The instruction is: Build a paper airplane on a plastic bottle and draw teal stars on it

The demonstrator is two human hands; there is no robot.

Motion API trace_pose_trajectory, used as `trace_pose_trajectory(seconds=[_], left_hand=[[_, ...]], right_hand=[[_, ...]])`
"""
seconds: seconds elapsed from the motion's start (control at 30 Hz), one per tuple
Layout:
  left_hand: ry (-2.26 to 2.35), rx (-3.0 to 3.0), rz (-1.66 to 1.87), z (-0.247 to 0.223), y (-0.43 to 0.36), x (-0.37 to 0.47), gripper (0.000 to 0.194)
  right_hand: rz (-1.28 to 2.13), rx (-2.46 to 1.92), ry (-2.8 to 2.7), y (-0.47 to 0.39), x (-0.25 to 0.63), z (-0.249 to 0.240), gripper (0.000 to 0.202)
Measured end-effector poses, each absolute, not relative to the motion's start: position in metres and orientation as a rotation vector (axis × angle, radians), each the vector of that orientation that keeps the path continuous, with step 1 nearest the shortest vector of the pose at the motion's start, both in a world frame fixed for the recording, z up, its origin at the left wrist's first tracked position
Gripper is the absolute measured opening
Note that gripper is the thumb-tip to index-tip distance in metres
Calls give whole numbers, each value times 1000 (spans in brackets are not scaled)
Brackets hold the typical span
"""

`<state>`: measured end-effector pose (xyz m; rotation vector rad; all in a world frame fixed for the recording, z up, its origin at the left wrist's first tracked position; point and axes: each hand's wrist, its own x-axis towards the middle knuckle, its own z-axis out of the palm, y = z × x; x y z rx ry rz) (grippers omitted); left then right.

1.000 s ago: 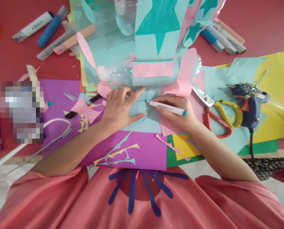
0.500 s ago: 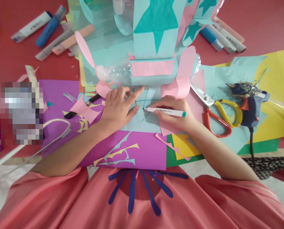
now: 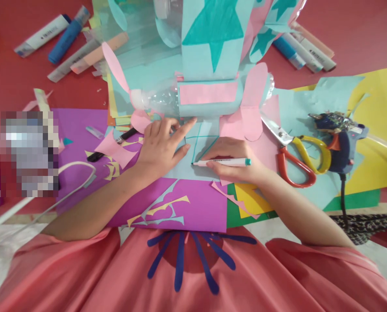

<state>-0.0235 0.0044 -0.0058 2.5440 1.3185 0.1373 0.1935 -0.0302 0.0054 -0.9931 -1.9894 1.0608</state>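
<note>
My right hand [image 3: 234, 158] is closed round a white marker [image 3: 232, 162] with a teal end. The marker's tip touches a light blue paper [image 3: 204, 173] that bears thin teal lines. My left hand [image 3: 162, 145] lies on the left part of this paper, fingers spread, holding nothing. Just beyond the hands lies a clear plastic bottle [image 3: 160, 99] wrapped in light blue and pink paper, with pink paper blades at its cap and pink pieces near its base. A light blue panel [image 3: 193, 60] with a teal star rises behind the bottle.
Scissors [image 3: 286, 138] with red and yellow handles and a blue glue gun [image 3: 341, 147] lie to the right. Several markers [image 3: 69, 37] are at the back left, more at the back right. Paper scraps [image 3: 167, 206] lie on purple paper [image 3: 206, 203]. A white cable [image 3: 73, 167] crosses the left.
My right hand has moved slightly toward me with the marker, whose tip has shifted down and left. More of the teal lines show. My left hand has not moved.
</note>
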Motion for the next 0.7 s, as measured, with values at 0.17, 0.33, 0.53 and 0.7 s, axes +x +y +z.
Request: trace_pose_trajectory(seconds=[0.17,0.33,0.53,0.7], left_hand=[[1322,2510,126,-6,4,-23,52],[1312,2523,149,-6,4,-24,52],[1321,2525,128,-4,5,-24,52],[1320,2524,108,-4,5,-24,52]], right_hand=[[1111,-938,-2010,-28,193,8,25],[1114,-886,-1987,-29,195,7,22],[1094,-872,-2007,-27,195,6,21],[1063,-935,-1934,-30,198,4,17]])
